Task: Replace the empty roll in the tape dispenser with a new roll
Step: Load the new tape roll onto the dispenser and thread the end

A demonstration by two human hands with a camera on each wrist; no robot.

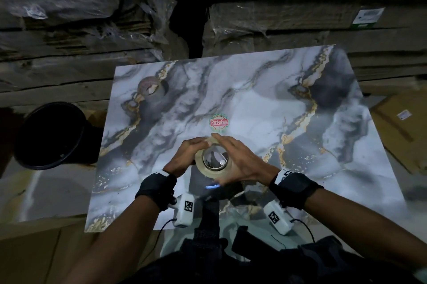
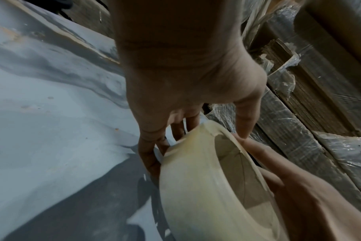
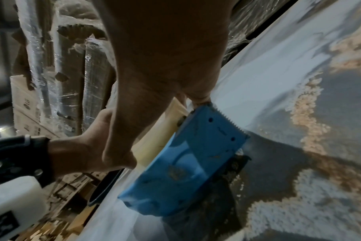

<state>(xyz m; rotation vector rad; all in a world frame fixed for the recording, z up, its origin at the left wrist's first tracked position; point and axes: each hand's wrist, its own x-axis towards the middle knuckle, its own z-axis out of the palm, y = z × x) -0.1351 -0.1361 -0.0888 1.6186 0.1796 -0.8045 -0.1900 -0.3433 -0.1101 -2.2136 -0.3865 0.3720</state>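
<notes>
The new tape roll (image 1: 213,168), pale beige with a wide hollow core, sits on the blue dispenser (image 1: 212,186) near the front middle of the marble board. My left hand (image 1: 193,150) grips the roll's left side, fingers curled around its far rim. From the other side, my right hand (image 1: 238,156) clasps the roll between thumb and fingers. The right wrist view shows the dispenser (image 3: 185,171) under the roll (image 3: 161,135), its serrated blade (image 3: 227,121) by my fingertips. The empty roll (image 1: 150,87) lies at the board's far left.
The marble-patterned board (image 1: 300,145) carries a red round sticker (image 1: 219,122) just beyond my hands. A black bucket (image 1: 50,135) stands off its left edge. Plastic-wrapped cardboard stacks (image 1: 277,17) rise behind, and flat cartons (image 1: 399,126) lie to the right.
</notes>
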